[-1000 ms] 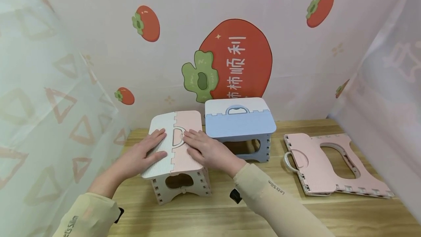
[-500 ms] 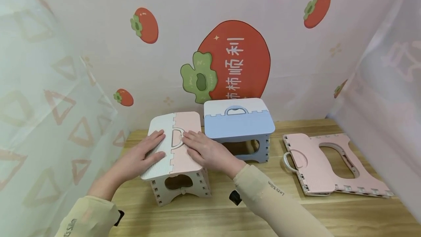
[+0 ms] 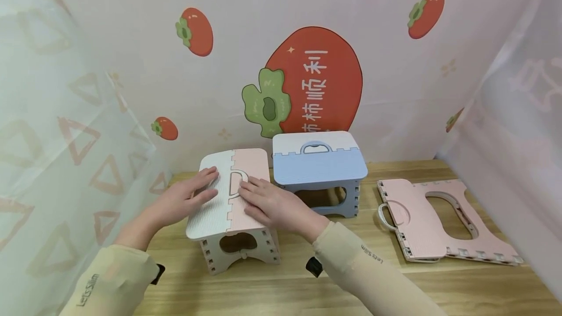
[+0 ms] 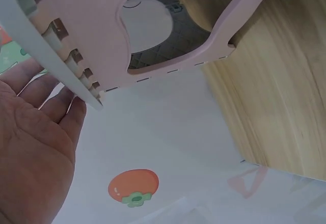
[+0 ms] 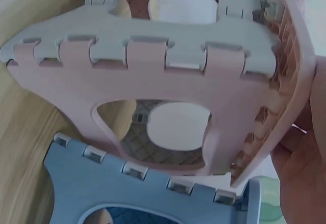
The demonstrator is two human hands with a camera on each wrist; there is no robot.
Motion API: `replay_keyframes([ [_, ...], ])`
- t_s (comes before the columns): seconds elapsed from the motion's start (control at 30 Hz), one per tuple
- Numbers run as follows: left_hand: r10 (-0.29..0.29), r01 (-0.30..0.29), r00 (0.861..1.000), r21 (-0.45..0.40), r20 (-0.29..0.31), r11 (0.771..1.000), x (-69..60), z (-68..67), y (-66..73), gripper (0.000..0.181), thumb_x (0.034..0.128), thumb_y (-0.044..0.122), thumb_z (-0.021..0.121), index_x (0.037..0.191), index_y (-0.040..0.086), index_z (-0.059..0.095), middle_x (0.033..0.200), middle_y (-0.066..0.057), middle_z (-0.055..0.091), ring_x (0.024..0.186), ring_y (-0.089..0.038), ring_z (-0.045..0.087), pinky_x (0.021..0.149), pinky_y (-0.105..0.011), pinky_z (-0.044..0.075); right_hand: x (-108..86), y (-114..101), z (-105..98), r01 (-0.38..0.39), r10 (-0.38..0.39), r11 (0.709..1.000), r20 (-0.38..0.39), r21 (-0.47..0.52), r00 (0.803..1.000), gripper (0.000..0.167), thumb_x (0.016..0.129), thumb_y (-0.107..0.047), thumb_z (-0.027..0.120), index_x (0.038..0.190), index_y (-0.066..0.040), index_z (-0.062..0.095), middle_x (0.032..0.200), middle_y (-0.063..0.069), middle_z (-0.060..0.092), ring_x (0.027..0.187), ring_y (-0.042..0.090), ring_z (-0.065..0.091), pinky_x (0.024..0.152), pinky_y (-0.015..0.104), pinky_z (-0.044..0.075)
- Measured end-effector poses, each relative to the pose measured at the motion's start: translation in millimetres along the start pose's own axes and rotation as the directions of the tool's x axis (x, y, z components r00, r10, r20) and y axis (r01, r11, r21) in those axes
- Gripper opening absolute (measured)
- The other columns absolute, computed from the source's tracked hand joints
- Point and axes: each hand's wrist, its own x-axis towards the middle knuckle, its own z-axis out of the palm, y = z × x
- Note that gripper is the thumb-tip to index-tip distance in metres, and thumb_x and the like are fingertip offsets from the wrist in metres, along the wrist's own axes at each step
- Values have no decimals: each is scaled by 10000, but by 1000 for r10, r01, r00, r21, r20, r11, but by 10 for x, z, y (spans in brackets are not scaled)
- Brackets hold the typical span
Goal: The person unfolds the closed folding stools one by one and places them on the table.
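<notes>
Near the left edge of the wooden table (image 3: pixel 246 294), left hand (image 3: pixel 182 201) and right hand (image 3: pixel 274 206) lie straight-fingered, pinching nothing, over a white-and-pink plastic stool (image 3: pixel 240 214), probably steadying it.

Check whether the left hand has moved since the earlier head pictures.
Yes, slightly: judged against the big printed persimmon, the left hand now sits higher in the head view. Whether it slid or lifted, I cannot tell.
</notes>
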Motion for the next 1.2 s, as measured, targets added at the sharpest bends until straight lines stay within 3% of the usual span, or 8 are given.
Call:
replay_keyframes([
  [0.17, 12, -12, 1000, 12, 1, 1000, 101, -44, -7, 632, 1067, 443, 517, 1567, 74, 407, 1635, -146, 347, 1502, -392, 310, 1183, -599, 304, -8, -84, 1, 63, -63, 998, 13, -20, 998, 513, 1092, -350, 489, 1546, -111, 458, 1607, 52, 420, 1521, 245, 322, 1242, 355, 273],
  [0.3, 12, -12, 1000, 10, 8, 1000, 167, -69, -22, 636, 1067, 444, 514, 1572, 74, 399, 1634, -157, 344, 1505, -393, 303, 1187, -604, 295, -13, -119, 39, 146, -148, 988, -33, -44, 989, 493, 1087, -345, 509, 1515, -101, 503, 1578, 57, 465, 1502, 238, 360, 1240, 336, 273],
  [0.47, 11, -12, 1000, 24, 28, 1000, 244, -91, -49, 655, 1058, 475, 517, 1576, 92, 397, 1643, -151, 330, 1513, -380, 294, 1190, -600, 292, -17, -143, 106, 295, -313, 946, -153, -133, 937, 422, 1054, -298, 593, 1416, -82, 609, 1473, 68, 582, 1430, 247, 474, 1217, 336, 325],
  [0.57, 27, -29, 999, 38, 38, 999, 284, -98, -64, 657, 1056, 477, 519, 1582, 103, 390, 1652, -135, 318, 1523, -366, 277, 1197, -593, 282, -16, -171, 145, 347, -379, 920, -186, -182, 907, 402, 1041, -289, 618, 1384, -78, 635, 1439, 67, 611, 1403, 240, 507, 1208, 335, 340],
  [0.63, 41, -43, 998, 47, 44, 998, 304, -92, -69, 654, 1057, 475, 520, 1587, 116, 384, 1652, -123, 320, 1525, -356, 278, 1200, -586, 279, -18, -194, 159, 362, -396, 912, -187, -193, 899, 400, 1042, -280, 617, 1383, -70, 635, 1433, 68, 616, 1396, 231, 517, 1209, 330, 336],
  [0.87, 67, -72, 996, 71, 60, 995, 307, 2, -124, 632, 1069, 470, 494, 1597, 145, 367, 1664, -109, 296, 1540, -373, 228, 1228, -591, 210, -20, -236, 166, 350, -371, 926, -175, -138, 912, 399, 1047, -246, 608, 1397, -54, 614, 1442, 65, 609, 1397, 201, 515, 1215, 310, 319],
  [1.2, 86, -87, 996, 74, 14, 994, 220, 44, -169, 582, 1079, 410, 500, 1577, 124, 404, 1646, -114, 339, 1529, -413, 232, 1213, -619, 220, -32, -225, 202, 388, -422, 902, -188, -192, 887, 380, 1032, -263, 638, 1388, -131, 639, 1433, 55, 616, 1395, 202, 517, 1215, 305, 316],
])
